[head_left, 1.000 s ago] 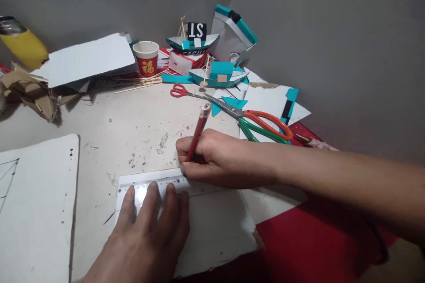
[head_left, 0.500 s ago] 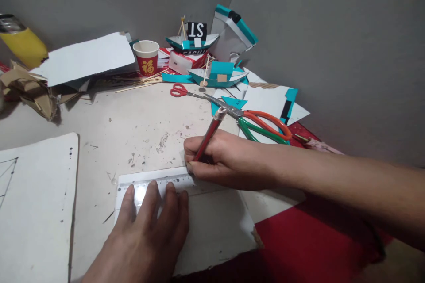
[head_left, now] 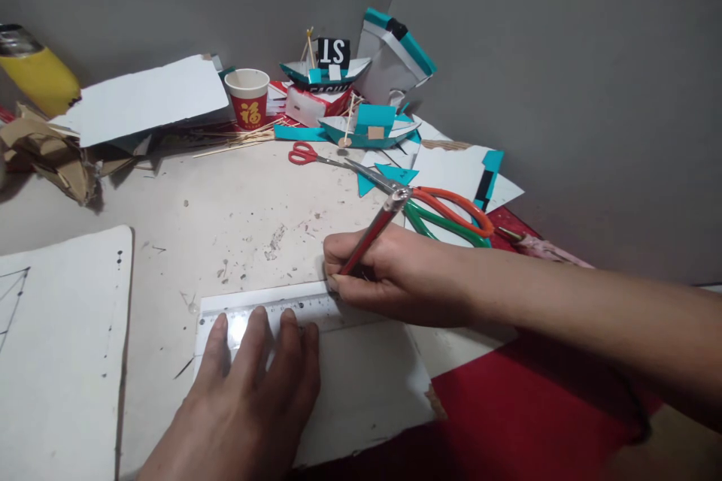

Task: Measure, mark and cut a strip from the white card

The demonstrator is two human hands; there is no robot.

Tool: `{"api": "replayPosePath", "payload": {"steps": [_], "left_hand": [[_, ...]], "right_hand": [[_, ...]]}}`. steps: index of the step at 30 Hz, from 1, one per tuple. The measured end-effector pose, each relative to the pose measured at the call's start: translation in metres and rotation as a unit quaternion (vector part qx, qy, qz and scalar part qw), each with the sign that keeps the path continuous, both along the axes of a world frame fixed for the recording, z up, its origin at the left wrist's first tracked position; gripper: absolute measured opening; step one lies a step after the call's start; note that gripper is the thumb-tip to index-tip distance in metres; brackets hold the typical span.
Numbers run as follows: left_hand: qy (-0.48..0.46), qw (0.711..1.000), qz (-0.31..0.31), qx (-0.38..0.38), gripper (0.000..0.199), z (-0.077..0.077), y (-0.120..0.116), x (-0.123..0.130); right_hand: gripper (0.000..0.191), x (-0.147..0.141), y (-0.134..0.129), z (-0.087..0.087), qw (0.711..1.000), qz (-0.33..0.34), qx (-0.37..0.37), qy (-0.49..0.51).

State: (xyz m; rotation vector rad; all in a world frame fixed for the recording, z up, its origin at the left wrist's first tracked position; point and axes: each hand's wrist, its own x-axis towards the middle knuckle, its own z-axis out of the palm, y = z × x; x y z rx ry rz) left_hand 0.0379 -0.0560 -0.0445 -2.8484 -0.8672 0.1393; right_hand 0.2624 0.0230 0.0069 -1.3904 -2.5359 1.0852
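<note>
Fingers spread, my left hand (head_left: 253, 391) presses a clear ruler (head_left: 316, 308) flat onto a white card (head_left: 366, 391). The ruler lies along the card's far edge. My right hand (head_left: 383, 270) is closed round a red pen (head_left: 372, 237), which leans up to the right with its clear end raised. The pen's tip is hidden behind the fingers, near the ruler's upper edge toward its right part.
Large scissors (head_left: 451, 214) and small red scissors (head_left: 303, 153) lie beyond my right hand. Two model boats (head_left: 372, 128), a paper cup (head_left: 248, 101) and thin sticks stand or lie farther back. A marked white sheet (head_left: 62, 361) is at left.
My right hand has slid a little to the right along the ruler with the pen, which leans slightly more to the right. My left hand and the ruler are nearly unmoved.
</note>
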Motion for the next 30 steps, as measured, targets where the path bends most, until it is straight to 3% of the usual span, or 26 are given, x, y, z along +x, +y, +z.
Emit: {"api": "replayPosePath", "payload": {"steps": [11, 18, 30], "left_hand": [[-0.001, 1.0, 0.01, -0.029, 0.056, -0.001, -0.001, 0.0], [-0.026, 0.998, -0.042, 0.027, 0.063, -0.007, 0.003, -0.005], [-0.042, 0.996, -0.05, 0.064, 0.065, -0.011, 0.001, -0.009]], "right_hand": [[0.016, 0.008, -0.004, -0.009, 1.0, -0.008, 0.026, 0.009], [0.016, 0.014, -0.005, -0.012, 0.997, 0.015, 0.067, 0.047], [0.017, 0.019, -0.007, -0.013, 0.995, 0.002, 0.085, 0.053]]}}
